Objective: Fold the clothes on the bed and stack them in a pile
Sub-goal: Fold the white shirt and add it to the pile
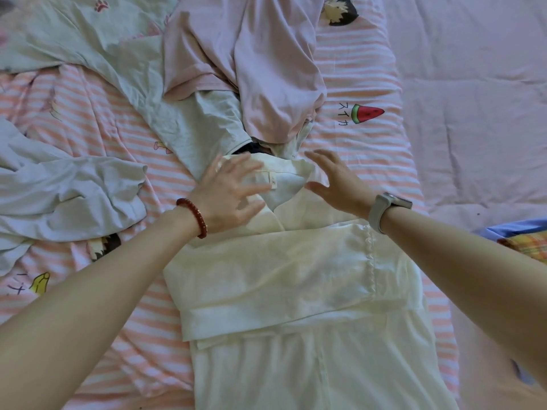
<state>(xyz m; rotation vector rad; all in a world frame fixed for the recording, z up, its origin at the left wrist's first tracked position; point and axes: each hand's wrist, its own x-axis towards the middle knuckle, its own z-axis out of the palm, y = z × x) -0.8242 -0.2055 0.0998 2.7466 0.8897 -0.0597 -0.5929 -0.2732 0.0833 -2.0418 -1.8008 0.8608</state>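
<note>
A cream-white shirt (284,279) lies flat in the middle of the striped bed, its sleeves folded across the body and a row of small buttons down the right side. My left hand (228,193), a red bead bracelet on its wrist, rests with fingers spread on the left of the collar. At the collar's right edge my right hand (334,182), a grey watch on its wrist, hovers with fingers spread. Neither hand grips anything. Beyond the collar lies a crumpled pink garment (260,63) over a pale green one (195,125).
A pale blue garment (68,193) is bunched at the left. The pink-and-white striped sheet (364,75) has cartoon prints, a watermelon among them. A pink quilt (479,93) covers the right side. A blue and plaid cloth (524,238) shows at the right edge.
</note>
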